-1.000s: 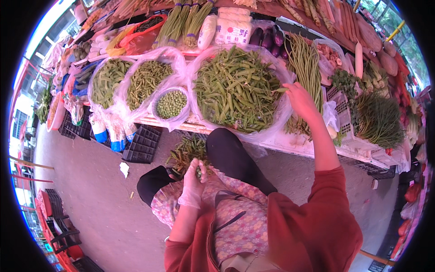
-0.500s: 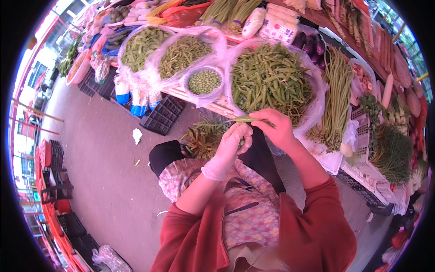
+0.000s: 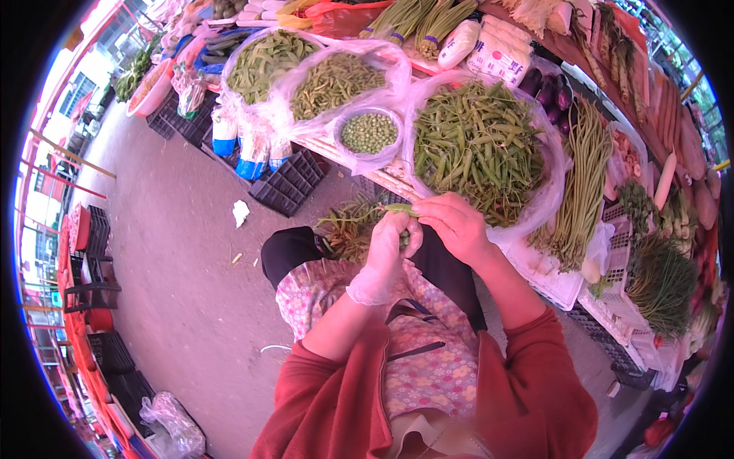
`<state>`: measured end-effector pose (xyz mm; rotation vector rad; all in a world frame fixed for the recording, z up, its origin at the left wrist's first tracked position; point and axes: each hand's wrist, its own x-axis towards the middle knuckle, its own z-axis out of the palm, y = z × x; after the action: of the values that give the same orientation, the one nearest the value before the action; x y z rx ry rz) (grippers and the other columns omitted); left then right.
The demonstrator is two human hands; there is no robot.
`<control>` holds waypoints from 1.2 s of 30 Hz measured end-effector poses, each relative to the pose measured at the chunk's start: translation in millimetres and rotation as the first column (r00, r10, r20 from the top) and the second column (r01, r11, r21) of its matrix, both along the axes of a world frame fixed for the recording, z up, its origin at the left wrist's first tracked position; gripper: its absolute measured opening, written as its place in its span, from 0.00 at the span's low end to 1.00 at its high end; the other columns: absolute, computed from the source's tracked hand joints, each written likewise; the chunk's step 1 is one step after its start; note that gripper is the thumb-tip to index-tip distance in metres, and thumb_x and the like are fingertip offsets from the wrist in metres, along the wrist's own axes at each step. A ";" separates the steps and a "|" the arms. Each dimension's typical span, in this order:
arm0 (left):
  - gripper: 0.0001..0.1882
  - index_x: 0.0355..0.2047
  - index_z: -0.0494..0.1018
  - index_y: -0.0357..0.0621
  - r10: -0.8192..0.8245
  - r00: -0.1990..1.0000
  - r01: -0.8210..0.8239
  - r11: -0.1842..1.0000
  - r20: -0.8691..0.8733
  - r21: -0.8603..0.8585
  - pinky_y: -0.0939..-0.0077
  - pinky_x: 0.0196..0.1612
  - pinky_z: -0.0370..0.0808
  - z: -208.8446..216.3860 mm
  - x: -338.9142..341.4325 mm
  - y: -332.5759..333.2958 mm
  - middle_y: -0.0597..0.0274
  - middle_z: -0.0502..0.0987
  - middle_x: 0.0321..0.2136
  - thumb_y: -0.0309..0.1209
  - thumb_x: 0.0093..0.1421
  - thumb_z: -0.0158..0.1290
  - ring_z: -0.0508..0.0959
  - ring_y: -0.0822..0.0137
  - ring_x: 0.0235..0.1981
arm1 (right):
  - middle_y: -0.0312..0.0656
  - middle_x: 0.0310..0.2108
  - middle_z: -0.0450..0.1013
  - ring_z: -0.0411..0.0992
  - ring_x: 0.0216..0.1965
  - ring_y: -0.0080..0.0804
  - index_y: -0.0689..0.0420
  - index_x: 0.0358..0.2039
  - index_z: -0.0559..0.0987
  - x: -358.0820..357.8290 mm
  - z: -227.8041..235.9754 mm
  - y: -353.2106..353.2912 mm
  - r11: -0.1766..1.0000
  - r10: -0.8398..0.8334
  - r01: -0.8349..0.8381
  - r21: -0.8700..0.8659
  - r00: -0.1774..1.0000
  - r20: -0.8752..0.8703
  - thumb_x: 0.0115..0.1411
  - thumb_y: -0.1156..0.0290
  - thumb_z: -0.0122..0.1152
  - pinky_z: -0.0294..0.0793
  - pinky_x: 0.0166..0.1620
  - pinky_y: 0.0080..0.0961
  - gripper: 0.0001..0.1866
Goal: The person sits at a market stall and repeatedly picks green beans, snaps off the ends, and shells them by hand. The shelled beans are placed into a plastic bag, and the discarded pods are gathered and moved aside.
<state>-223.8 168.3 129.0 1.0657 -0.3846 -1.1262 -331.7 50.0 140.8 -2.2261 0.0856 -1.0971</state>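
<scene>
A green pea pod [image 3: 399, 208] lies between my two hands above my lap. My left hand [image 3: 388, 245], in a thin clear glove, is closed around the pod's near side, and something green shows in its curled fingers. At the pod's right end, the bare fingers of my right hand [image 3: 457, 229] pinch it. Just beyond is a large heap of pea pods [image 3: 482, 145] in a clear plastic bag. Left of that heap, shelled peas [image 3: 368, 133] fill a round bowl [image 3: 370, 159]. A pile of pods or husks [image 3: 345, 236] sits low beside my knee, partly hidden.
Bags of smaller green pods [image 3: 336, 84] and flat beans [image 3: 269, 63] stand on the stall at far left. Long beans [image 3: 577, 183], eggplants [image 3: 549, 93] and a white crate [image 3: 616, 237] are to the right. A black crate [image 3: 287, 185] sits on the floor below the stall.
My right hand has come down and closer to the left, and the pod shows less between them. The whole view has shifted slightly, with the stall now lower and further right.
</scene>
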 end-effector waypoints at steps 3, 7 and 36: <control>0.11 0.26 0.66 0.44 0.005 1.000 -0.004 1.000 -0.027 0.010 0.82 0.18 0.55 -2.5 3.3 1.1 0.65 0.67 0.15 0.36 0.61 0.42 0.62 0.75 0.15 | 0.43 0.36 0.77 0.75 0.38 0.38 0.62 0.37 0.79 3.2 -1.2 3.0 1.000 -0.003 0.003 0.009 1.000 -0.004 0.47 0.83 0.65 0.76 0.40 0.28 0.14; 0.10 0.26 0.66 0.44 0.010 0.996 -0.009 1.000 -0.086 0.008 0.82 0.19 0.56 -6.9 7.0 1.6 0.65 0.67 0.16 0.36 0.61 0.43 0.63 0.75 0.15 | 0.43 0.36 0.77 0.76 0.36 0.35 0.60 0.37 0.80 7.6 -4.1 5.3 1.000 -0.019 0.019 0.004 1.000 0.022 0.49 0.83 0.64 0.76 0.38 0.26 0.13; 0.17 0.32 0.73 0.35 -0.310 0.911 0.295 0.951 0.274 0.095 0.76 0.22 0.63 -39.4 18.0 28.0 0.60 0.75 0.23 0.34 0.64 0.38 0.67 0.72 0.19 | 0.31 0.29 0.63 0.59 0.17 0.11 0.54 0.43 0.64 8.8 -47.2 11.6 0.305 0.619 -0.103 0.947 0.777 -0.114 0.62 0.75 0.57 0.57 0.17 0.13 0.13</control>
<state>-205.9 196.3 89.6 1.2482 -0.7760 -1.2627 -322.9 61.6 93.5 -1.2594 0.2793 -0.0586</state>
